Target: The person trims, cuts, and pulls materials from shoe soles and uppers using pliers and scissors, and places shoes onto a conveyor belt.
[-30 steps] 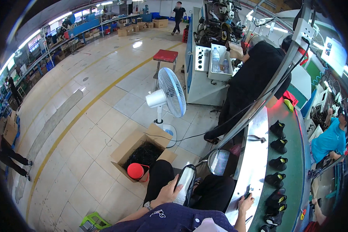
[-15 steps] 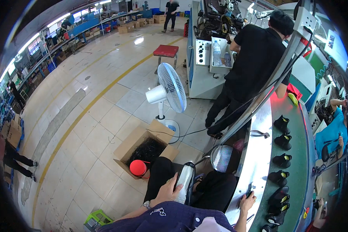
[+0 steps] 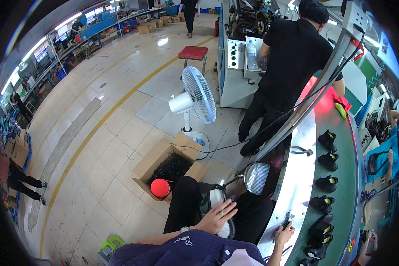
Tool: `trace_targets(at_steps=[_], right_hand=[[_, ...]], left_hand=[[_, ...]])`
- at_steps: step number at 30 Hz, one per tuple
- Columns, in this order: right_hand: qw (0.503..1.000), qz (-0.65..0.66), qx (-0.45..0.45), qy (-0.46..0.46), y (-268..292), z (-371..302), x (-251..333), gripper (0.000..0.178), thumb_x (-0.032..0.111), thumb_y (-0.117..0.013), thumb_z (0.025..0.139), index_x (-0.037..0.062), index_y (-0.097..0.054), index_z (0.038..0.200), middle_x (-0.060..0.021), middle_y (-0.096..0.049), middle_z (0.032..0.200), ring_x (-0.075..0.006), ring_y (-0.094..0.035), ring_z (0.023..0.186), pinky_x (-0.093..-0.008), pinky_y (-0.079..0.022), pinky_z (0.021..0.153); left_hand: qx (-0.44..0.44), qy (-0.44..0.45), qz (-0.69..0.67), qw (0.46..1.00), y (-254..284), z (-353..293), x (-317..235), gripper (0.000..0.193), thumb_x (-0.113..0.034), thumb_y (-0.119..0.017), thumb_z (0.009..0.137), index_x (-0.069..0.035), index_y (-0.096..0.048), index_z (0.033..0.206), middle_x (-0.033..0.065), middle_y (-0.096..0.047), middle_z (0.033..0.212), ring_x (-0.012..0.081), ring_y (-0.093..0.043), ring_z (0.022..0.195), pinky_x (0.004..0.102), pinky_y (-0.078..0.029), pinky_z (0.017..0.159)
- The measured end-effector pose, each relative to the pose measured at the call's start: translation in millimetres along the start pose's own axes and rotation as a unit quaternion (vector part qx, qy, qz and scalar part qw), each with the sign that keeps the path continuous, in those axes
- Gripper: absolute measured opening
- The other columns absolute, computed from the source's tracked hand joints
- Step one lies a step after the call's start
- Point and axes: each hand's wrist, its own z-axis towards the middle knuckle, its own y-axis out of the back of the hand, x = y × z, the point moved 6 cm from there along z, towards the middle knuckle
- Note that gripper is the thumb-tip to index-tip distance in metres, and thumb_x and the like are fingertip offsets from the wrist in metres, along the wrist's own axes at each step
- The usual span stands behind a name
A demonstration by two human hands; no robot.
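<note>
Left hand (image 3: 218,218) spread flat on white shoe part (image 3: 217,199) at lap; right hand (image 3: 283,231) grips dark tool (image 3: 288,221) at conveyor edge (image 3: 288,195); work unfinished; black shoes (image 3: 328,181) queued right.

Hidden and cut-off parts

The left hand (image 3: 217,217) covers most of a white object (image 3: 217,197) on the lap; the right hand (image 3: 284,232) hides whatever its fingers touch at the worktop (image 3: 297,177) rim; the nearest shoes (image 3: 317,252) run off-frame.
</note>
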Motion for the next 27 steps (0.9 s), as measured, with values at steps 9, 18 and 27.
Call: trace_targets(at_steps=[9,18,27], right_hand=[[0.764,0.522,0.284,0.251,181,-52,204,0.059,0.032,-0.067,0.081,-0.004,-0.051,0.125,-0.018,-0.06,0.112,-0.0233,-0.059,0.098,-0.0344,-0.046,0.086],[0.299,0.603,0.479,0.564,263,-125,329,0.05,0.045,-0.067,0.08,0.0016,-0.062,0.105,-0.0219,-0.061,0.104,-0.0384,-0.058,0.097,-0.0466,-0.045,0.083],[0.208,0.651,0.499,0.533,268,-120,349,0.029,0.018,-0.06,0.09,-0.0093,-0.063,0.101,-0.0284,-0.062,0.096,-0.0389,-0.065,0.085,-0.0467,-0.055,0.073]], left_hand=[[0.012,-0.193,-0.516,0.835,203,44,-35,0.038,-0.033,-0.05,0.092,0.001,-0.063,0.102,0.0192,-0.063,0.107,0.0334,-0.062,0.1,0.0407,-0.049,0.085],[-0.218,-0.554,-0.504,0.626,274,8,-86,0.017,-0.019,-0.053,0.093,-0.015,-0.064,0.105,0.0088,-0.06,0.101,0.0216,-0.059,0.081,0.0325,-0.052,0.074],[-0.332,-0.631,-0.47,0.52,325,-4,-85,0.034,-0.036,-0.046,0.092,-0.009,-0.057,0.109,0.0097,-0.061,0.1,0.019,-0.058,0.082,0.0375,-0.044,0.074]])
